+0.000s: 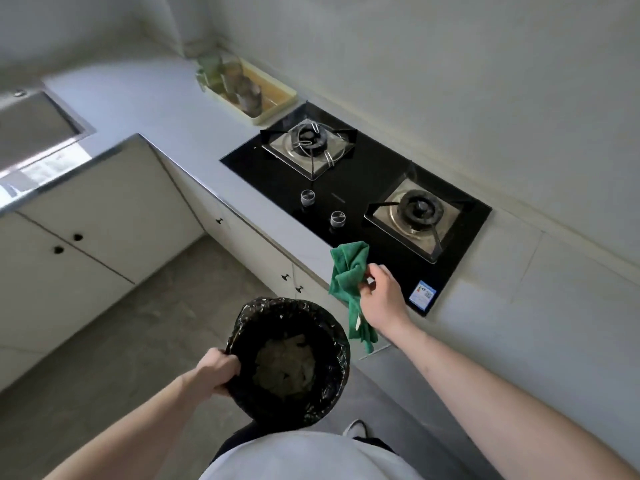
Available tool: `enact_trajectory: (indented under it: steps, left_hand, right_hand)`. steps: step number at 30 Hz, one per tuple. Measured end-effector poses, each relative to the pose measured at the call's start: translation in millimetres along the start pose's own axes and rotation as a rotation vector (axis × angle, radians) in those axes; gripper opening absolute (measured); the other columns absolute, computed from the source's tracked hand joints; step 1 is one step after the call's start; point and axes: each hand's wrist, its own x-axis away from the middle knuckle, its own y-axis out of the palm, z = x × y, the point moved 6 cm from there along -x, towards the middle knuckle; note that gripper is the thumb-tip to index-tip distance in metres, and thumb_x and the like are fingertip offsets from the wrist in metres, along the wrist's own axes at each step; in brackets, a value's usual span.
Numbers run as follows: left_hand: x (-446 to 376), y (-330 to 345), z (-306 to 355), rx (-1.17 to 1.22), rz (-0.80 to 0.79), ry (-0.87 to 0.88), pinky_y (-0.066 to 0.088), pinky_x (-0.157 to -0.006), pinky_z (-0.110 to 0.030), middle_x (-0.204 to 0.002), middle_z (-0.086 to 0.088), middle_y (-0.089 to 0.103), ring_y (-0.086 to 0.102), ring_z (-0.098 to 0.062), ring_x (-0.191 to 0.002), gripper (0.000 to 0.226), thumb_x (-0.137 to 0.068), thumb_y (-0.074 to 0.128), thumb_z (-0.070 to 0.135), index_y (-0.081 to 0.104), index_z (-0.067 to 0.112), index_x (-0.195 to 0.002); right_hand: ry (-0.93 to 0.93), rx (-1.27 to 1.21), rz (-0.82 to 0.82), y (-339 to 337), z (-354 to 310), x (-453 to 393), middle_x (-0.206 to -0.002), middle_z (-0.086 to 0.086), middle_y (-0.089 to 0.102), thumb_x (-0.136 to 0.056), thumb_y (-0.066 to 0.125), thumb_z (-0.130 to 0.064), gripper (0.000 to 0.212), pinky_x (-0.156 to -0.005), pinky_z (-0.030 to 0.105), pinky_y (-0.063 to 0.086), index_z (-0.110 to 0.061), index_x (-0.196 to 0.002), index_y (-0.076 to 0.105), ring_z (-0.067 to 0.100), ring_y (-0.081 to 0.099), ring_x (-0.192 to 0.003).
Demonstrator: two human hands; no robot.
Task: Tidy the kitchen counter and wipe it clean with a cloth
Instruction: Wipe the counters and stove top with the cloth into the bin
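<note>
My right hand [381, 299] grips a crumpled green cloth [348, 278] at the counter's front edge, beside the near corner of the black glass hob [374, 157]. The cloth hangs down past the edge. My left hand [216, 370] holds the rim of a round bin [332, 382] lined with a black bag, held below counter height in front of me. Pale scraps lie at the bottom of the bin. The grey counter [173, 109] runs from the hob back to the corner.
A cream tray [277, 105] holding jars and green leaves sits at the back by the wall, just beyond the hob. A steel sink [34, 129] is at the far left. White cabinet doors [104, 209] line the floor area below.
</note>
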Motion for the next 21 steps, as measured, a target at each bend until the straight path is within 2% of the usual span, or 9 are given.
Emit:
enact_trajectory:
  steps: [2, 5, 9, 12, 16, 19, 21]
  left_hand:
    - [-4.7, -34.4, 0.6, 0.051, 0.043, 0.012, 0.047, -0.035, -0.025, -0.044, -0.006, 0.056, 0.059, -0.022, -0.036, 0.015, -0.074, 0.052, -0.01, 0.064, -0.001, -0.073]
    - [-13.5, -81.1, -5.6, 0.128, 0.091, 0.014, 0.045, -0.035, -0.024, -0.05, -0.009, 0.056, 0.056, -0.02, -0.035, 0.016, -0.074, 0.052, -0.01, 0.065, -0.001, -0.076]
    - [-28.6, -139.5, -16.6, 0.189, 0.127, 0.018, 0.049, -0.042, -0.027, -0.055, -0.01, 0.06, 0.059, -0.025, -0.045, 0.017, -0.071, 0.056, -0.006, 0.069, -0.001, -0.079]
    - [-33.5, -170.9, -22.4, 0.238, 0.17, 0.023, 0.045, -0.039, -0.023, -0.05, -0.006, 0.057, 0.056, -0.023, -0.043, 0.014, -0.072, 0.056, -0.006, 0.068, 0.002, -0.074]
    - [-43.1, -201.9, -20.3, 0.32, 0.211, 0.013, 0.043, -0.037, -0.022, -0.052, -0.007, 0.057, 0.056, -0.022, -0.046, 0.014, -0.074, 0.056, -0.007, 0.067, 0.002, -0.073]
    - [-56.9, -221.2, -14.4, 0.368, 0.249, -0.015, 0.047, -0.041, -0.024, -0.062, -0.009, 0.06, 0.059, -0.024, -0.055, 0.013, -0.076, 0.058, -0.005, 0.066, 0.005, -0.074]
    - [-68.2, -231.6, -7.7, 0.386, 0.262, -0.025, 0.046, -0.041, -0.024, -0.062, -0.009, 0.059, 0.058, -0.025, -0.054, 0.013, -0.075, 0.058, -0.005, 0.065, 0.005, -0.072]
  right_hand:
    - [-0.048, 0.037, -0.022, 19.7, -28.6, -17.3, -0.105, -0.004, 0.053, -0.097, 0.055, -0.005, 0.01, -0.063, 0.013, 0.04, -0.016, -0.099, 0.055, 0.003, 0.055, -0.086]
    - [-0.123, 0.077, -0.046, 46.1, -68.3, -40.4, -0.101, -0.006, 0.052, -0.097, 0.055, -0.005, 0.016, -0.063, 0.012, 0.037, -0.021, -0.095, 0.053, 0.0, 0.054, -0.085]
    - [-0.244, 0.144, -0.06, 80.7, -122.6, -70.5, -0.098, -0.008, 0.05, -0.096, 0.055, -0.005, 0.015, -0.071, 0.023, 0.041, -0.02, -0.095, 0.055, 0.011, 0.053, -0.083]
    - [-0.291, 0.17, -0.066, 98.1, -156.3, -94.3, -0.101, -0.004, 0.052, -0.096, 0.054, -0.004, 0.011, -0.077, 0.035, 0.047, -0.015, -0.099, 0.057, 0.018, 0.056, -0.087]
    - [-0.364, 0.24, -0.058, 114.2, -197.4, -133.0, -0.104, 0.001, 0.053, -0.097, 0.053, -0.004, 0.009, -0.079, 0.038, 0.048, -0.013, -0.099, 0.056, 0.021, 0.055, -0.09]
    - [-0.37, 0.31, -0.034, 123.8, -219.2, -175.7, -0.106, 0.002, 0.054, -0.096, 0.053, -0.004, 0.009, -0.081, 0.042, 0.051, -0.013, -0.099, 0.055, 0.023, 0.057, -0.091]
    - [-0.348, 0.344, -0.014, 127.3, -228.3, -208.6, -0.11, 0.004, 0.055, -0.094, 0.052, -0.003, 0.013, -0.086, 0.043, 0.051, -0.012, -0.103, 0.057, 0.025, 0.057, -0.097]
